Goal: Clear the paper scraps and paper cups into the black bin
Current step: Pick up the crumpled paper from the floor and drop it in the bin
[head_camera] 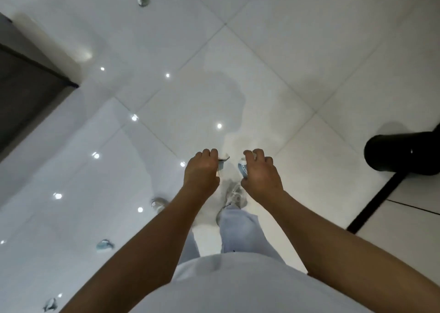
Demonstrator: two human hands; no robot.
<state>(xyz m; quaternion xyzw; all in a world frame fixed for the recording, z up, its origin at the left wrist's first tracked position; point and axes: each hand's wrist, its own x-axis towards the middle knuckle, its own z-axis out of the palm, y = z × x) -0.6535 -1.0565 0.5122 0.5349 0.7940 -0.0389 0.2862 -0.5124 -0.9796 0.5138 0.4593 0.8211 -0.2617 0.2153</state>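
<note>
At three o'clock we see the black bin (pixel 402 152), cut off by the frame edge; its inside is too dark for us to make out any contents. Both arms reach forward and down over the white tiled floor (pixel 273 74). The left hand (pixel 202 169) curls around a crumpled paper scrap (pixel 222 162), and the right hand (pixel 260 172) grips a blue-and-white paper cup (pixel 242 168); the hands sit just beside each other, apart. More crumpled scraps lie at eight o'clock (pixel 104 244), near the left forearm (pixel 158 203), at seven o'clock (pixel 50 304) and at eleven o'clock (pixel 143 1). What each scrap is stays blurred.
</note>
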